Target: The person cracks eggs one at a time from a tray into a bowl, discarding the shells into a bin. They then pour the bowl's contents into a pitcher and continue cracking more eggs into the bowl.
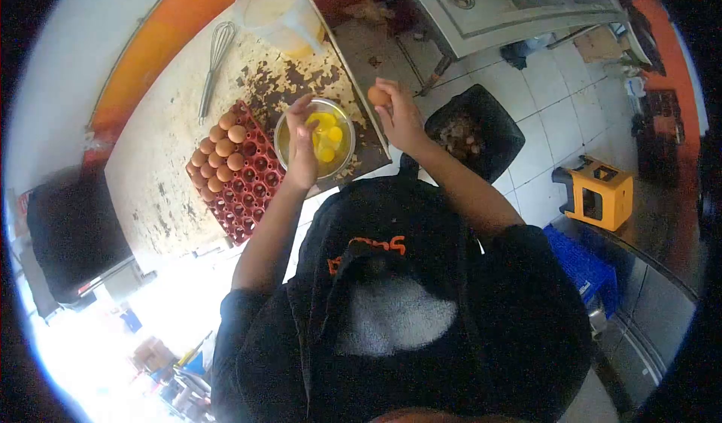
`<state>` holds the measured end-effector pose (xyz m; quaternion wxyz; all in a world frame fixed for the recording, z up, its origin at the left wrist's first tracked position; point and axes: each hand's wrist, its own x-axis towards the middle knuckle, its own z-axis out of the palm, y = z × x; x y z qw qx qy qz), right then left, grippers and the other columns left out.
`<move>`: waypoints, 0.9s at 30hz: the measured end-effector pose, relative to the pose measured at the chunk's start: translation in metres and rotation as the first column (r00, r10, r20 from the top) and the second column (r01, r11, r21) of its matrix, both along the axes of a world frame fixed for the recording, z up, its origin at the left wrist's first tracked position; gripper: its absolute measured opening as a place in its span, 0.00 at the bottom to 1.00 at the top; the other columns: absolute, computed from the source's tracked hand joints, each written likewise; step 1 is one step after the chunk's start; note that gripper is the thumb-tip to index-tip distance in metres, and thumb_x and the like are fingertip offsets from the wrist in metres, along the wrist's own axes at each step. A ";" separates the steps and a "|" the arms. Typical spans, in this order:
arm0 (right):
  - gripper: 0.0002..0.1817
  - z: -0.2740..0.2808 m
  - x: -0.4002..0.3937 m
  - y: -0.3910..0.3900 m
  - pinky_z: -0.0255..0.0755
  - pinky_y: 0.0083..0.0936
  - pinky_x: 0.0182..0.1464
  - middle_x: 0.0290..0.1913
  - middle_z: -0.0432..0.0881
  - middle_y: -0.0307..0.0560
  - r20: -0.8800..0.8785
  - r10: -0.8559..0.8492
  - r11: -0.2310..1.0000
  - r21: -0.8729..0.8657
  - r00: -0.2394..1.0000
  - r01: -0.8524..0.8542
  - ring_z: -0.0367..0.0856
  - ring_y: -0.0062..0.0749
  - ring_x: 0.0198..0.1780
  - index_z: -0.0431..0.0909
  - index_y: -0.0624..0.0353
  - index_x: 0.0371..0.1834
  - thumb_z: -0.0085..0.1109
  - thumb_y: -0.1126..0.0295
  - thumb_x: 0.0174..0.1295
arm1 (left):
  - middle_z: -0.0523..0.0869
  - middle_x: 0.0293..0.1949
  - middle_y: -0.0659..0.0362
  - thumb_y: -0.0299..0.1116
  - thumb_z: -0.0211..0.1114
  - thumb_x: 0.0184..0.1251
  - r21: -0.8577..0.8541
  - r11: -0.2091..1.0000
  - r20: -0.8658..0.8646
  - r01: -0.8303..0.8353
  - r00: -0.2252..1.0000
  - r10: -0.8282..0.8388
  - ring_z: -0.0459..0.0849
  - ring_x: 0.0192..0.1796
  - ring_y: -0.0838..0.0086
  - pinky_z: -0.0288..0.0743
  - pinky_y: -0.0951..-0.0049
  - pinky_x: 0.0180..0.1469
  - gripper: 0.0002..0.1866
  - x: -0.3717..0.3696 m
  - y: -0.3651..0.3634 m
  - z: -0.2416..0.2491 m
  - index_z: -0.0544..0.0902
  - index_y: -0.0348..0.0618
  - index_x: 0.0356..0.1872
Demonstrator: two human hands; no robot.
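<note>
In my right hand [400, 118] is a brown egg [378, 96], gripped by the fingers near the table's right edge. My left hand [302, 148] is over the left side of a metal bowl [352, 145], its fingers loosely bent and apart with nothing visible in them. Several raw yolks [328, 136] lie in clear egg white inside the bowl. Left of the bowl, a red egg tray [252, 186] carries several whole brown eggs [224, 147] on its left part, while the cups on its right show no eggs.
A whisk [215, 66] and a large plastic jug [278, 17] stand farther back on the worn table [162, 137]. On the tiled floor to the right are a black bin [492, 126] with eggshells and a yellow stool [605, 195]. A metal sink [511, 2] is beyond.
</note>
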<state>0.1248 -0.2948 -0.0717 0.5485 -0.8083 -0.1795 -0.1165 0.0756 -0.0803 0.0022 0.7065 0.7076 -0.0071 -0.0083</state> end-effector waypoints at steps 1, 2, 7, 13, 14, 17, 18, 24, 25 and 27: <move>0.25 -0.021 0.008 0.005 0.70 0.42 0.62 0.61 0.73 0.58 -0.004 0.008 1.000 0.010 1.000 -0.008 0.74 0.54 0.60 0.69 0.63 0.61 0.59 0.84 0.58 | 0.64 0.69 0.48 0.67 0.44 0.72 0.116 0.993 0.048 -0.032 0.999 0.026 0.64 0.71 0.59 0.56 0.56 0.72 0.43 -0.002 0.007 0.001 0.59 0.38 0.71; 0.26 -0.047 0.016 0.009 0.66 0.42 0.65 0.61 0.73 0.59 -0.015 0.115 0.989 -0.092 0.993 -0.116 0.72 0.56 0.62 0.68 0.62 0.62 0.58 0.83 0.59 | 0.69 0.64 0.48 0.62 0.43 0.75 0.228 0.971 0.099 -0.068 0.994 0.046 0.67 0.69 0.60 0.60 0.57 0.70 0.38 -0.004 0.011 0.003 0.63 0.37 0.69; 0.25 -0.023 0.015 0.013 0.70 0.38 0.62 0.57 0.76 0.59 0.016 0.173 0.983 -0.062 0.985 -0.172 0.77 0.52 0.59 0.68 0.64 0.62 0.60 0.79 0.61 | 0.78 0.54 0.49 0.44 0.63 0.69 0.324 0.942 0.085 -0.087 0.994 0.062 0.74 0.63 0.57 0.64 0.59 0.67 0.25 -0.004 0.029 -0.002 0.74 0.36 0.58; 0.24 0.063 0.009 0.055 0.73 0.29 0.57 0.55 0.80 0.52 -0.205 0.583 0.813 0.151 0.787 -0.563 0.80 0.33 0.55 0.70 0.65 0.62 0.63 0.65 0.67 | 0.77 0.58 0.52 0.34 0.72 0.55 0.896 0.443 0.176 -0.039 0.946 -0.271 0.75 0.60 0.53 0.69 0.56 0.63 0.29 -0.008 0.029 0.049 0.77 0.49 0.61; 0.25 0.081 0.009 0.059 0.73 0.27 0.56 0.54 0.82 0.50 -0.274 0.631 0.775 0.187 0.726 -0.603 0.80 0.28 0.53 0.72 0.65 0.62 0.65 0.64 0.66 | 0.79 0.56 0.57 0.37 0.72 0.54 0.894 0.436 0.264 -0.108 0.911 -0.317 0.78 0.55 0.58 0.71 0.58 0.58 0.29 -0.006 0.037 0.051 0.78 0.51 0.60; 0.25 0.084 0.016 0.079 0.73 0.33 0.57 0.48 0.85 0.56 -0.375 0.690 0.716 0.227 0.619 -0.661 0.84 0.41 0.52 0.77 0.65 0.59 0.66 0.62 0.63 | 0.82 0.52 0.60 0.38 0.71 0.55 0.930 0.349 0.260 -0.115 0.877 -0.404 0.79 0.51 0.61 0.72 0.60 0.54 0.27 -0.010 0.064 0.058 0.79 0.50 0.59; 0.25 0.086 0.019 0.083 0.73 0.33 0.57 0.48 0.85 0.56 -0.373 0.697 0.708 0.222 0.612 -0.670 0.84 0.41 0.52 0.77 0.65 0.59 0.66 0.62 0.63 | 0.83 0.49 0.61 0.39 0.71 0.55 0.923 0.362 0.286 -0.131 0.864 -0.415 0.80 0.48 0.63 0.73 0.61 0.51 0.25 -0.012 0.067 0.061 0.81 0.50 0.56; 0.26 0.098 0.028 0.090 0.73 0.31 0.56 0.52 0.85 0.58 -0.367 0.776 0.600 0.183 0.513 -0.779 0.84 0.40 0.52 0.77 0.62 0.61 0.67 0.62 0.62 | 0.83 0.48 0.60 0.39 0.70 0.56 0.896 0.410 0.340 -0.171 0.858 -0.384 0.80 0.47 0.63 0.74 0.62 0.49 0.23 -0.019 0.074 0.060 0.81 0.50 0.55; 0.27 0.097 0.029 0.090 0.73 0.28 0.56 0.52 0.85 0.54 -0.400 0.749 0.609 0.103 0.528 -0.787 0.82 0.32 0.52 0.75 0.63 0.64 0.67 0.65 0.63 | 0.83 0.48 0.60 0.39 0.70 0.56 0.895 0.408 0.342 -0.178 0.862 -0.373 0.80 0.47 0.63 0.74 0.62 0.49 0.23 -0.020 0.074 0.060 0.81 0.50 0.55; 0.28 0.100 0.032 0.089 0.73 0.25 0.55 0.52 0.86 0.49 -0.426 0.730 0.598 0.021 0.534 -0.801 0.80 0.24 0.51 0.73 0.64 0.66 0.66 0.68 0.63 | 0.83 0.46 0.60 0.39 0.69 0.58 0.895 0.405 0.349 -0.186 0.859 -0.376 0.81 0.47 0.62 0.74 0.61 0.48 0.21 -0.022 0.074 0.063 0.81 0.52 0.54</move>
